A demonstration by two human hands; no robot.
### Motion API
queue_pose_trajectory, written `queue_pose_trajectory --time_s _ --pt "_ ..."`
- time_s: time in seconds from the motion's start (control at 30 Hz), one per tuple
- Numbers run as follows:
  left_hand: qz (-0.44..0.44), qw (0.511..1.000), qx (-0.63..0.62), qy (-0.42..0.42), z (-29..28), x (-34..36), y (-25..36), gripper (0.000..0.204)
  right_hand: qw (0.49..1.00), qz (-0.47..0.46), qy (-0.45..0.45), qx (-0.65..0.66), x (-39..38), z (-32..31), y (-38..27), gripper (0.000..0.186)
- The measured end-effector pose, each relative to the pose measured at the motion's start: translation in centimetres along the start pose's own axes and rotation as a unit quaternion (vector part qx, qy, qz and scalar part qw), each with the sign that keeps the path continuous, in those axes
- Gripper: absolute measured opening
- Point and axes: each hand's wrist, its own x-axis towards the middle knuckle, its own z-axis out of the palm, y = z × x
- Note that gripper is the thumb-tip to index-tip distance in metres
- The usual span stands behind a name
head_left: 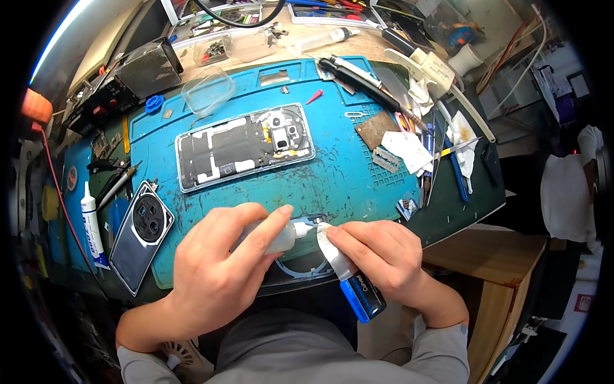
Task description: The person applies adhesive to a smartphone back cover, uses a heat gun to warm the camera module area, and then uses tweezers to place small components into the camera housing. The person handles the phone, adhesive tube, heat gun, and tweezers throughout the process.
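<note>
My left hand is closed around a small translucent squeeze bottle with a white cap, its thin tip pointing right. The tip reaches the upper end of a thin silvery pry blade, pinched between thumb and fingers of my right hand. The blade's blue and black handle hangs down toward me. Behind both hands lies an opened smartphone, its battery and camera module exposed. Beneath them, at the mat's near edge, a phone-shaped frame with a ring is partly hidden.
On the blue work mat, a detached phone back cover and a white glue tube sit left. Tweezers, a razor blade, crumpled tissue and pens crowd the right. A clear plastic box stands behind the phone.
</note>
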Motion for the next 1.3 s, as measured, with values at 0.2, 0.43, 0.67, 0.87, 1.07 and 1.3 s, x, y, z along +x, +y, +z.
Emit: queue_pose_trajectory --time_s 0.2,0.43,0.67,0.87,1.07,1.3 --pt "-0.002 1.0 0.011 -0.01 0.1 0.2 0.3 0.057 1.0 -0.003 0.003 0.003 -0.2 0.1 0.3 0.04" --pt "-0.002 1.0 0.013 -0.024 -0.1 0.5 0.3 0.057 1.0 -0.001 0.01 0.015 -0.3 0.2 0.4 0.041" --pt "-0.025 0.997 -0.069 0.031 -0.3 -0.2 -0.1 0.056 1.0 -0.001 0.017 0.02 -0.2 0.3 0.2 0.04" --pt "-0.123 0.941 -0.296 0.113 -1.0 -2.4 -1.4 0.056 1.0 0.005 0.008 0.01 -0.4 0.1 0.3 0.04" --pt "-0.075 0.922 -0.377 0.043 -0.9 0.4 -0.4 0.056 1.0 0.009 0.002 0.013 -0.1 -0.2 0.4 0.039" --pt "-0.031 0.947 -0.314 0.051 -3.7 -2.8 0.8 0.058 0.999 0.032 -0.002 0.022 0.6 0.0 -0.5 0.042"
